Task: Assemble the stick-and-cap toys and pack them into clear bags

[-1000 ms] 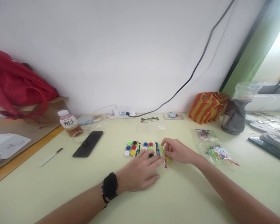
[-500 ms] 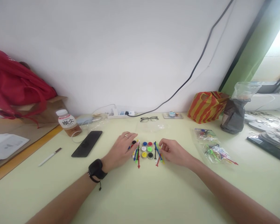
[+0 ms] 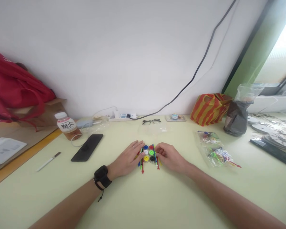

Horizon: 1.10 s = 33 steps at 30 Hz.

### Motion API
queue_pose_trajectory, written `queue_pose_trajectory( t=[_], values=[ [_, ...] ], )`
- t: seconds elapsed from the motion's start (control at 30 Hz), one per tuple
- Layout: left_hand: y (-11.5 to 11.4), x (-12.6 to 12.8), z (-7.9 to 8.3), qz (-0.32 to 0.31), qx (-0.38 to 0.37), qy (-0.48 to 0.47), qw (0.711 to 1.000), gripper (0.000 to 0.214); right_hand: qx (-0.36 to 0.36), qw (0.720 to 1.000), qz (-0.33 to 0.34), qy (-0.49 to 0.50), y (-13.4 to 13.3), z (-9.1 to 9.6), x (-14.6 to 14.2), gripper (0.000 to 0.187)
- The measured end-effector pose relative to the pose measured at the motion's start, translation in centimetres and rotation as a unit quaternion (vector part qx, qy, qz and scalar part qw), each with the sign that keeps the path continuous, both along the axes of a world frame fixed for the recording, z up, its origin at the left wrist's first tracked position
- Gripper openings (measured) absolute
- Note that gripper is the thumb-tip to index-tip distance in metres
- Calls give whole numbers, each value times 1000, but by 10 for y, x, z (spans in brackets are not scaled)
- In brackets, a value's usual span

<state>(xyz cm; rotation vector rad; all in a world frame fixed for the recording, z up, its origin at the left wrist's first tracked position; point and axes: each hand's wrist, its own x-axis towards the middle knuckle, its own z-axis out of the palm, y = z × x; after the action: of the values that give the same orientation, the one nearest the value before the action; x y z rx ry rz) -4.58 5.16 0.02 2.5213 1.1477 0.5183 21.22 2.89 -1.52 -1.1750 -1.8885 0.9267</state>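
Small round pots with coloured tops stand in rows between my hands, among them a blue one [image 3: 146,147], a red one [image 3: 151,147], a green one [image 3: 151,152] and a yellow one [image 3: 146,158]. My left hand [image 3: 127,158] lies low with its fingers stretched over the left bundle of coloured plastic arrows [image 3: 142,167], partly covering it. On the other side, my right hand [image 3: 170,156] has curled fingers against the right bundle of plastic arrows [image 3: 154,156]. Whether its fingertips pinch any arrow is hidden. Both bundles sit close beside the pots.
Leftward are a phone [image 3: 87,148], a white pen [image 3: 48,161] and a drink bottle [image 3: 68,126]. Glasses [image 3: 151,121] and a power strip [image 3: 122,116] lie near the wall. Rightward are clear bags of coloured parts [image 3: 216,152], a striped bag [image 3: 208,109] and a dark device [image 3: 273,152].
My right hand has moved left, and the right arrow bundle now sits closer against the pots. My left hand has shifted right over its bundle, its fingers closer together. The view has moved slightly.
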Motion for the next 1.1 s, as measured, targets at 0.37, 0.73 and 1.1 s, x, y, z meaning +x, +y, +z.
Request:
queue_pose_trajectory(
  t=[0.37,0.73,1.1],
  values=[
    [7,-6,4,35,-62,-123,990,52,28,997,-16,-65,-2,11,8,12],
    [30,-15,-1,57,-12,-116,992,47,121,937,-161,-285,20,29,66,13],
    [26,-11,0,50,6,-99,994,48,25,800,-480,-359,53,11,219,38]
  ],
)
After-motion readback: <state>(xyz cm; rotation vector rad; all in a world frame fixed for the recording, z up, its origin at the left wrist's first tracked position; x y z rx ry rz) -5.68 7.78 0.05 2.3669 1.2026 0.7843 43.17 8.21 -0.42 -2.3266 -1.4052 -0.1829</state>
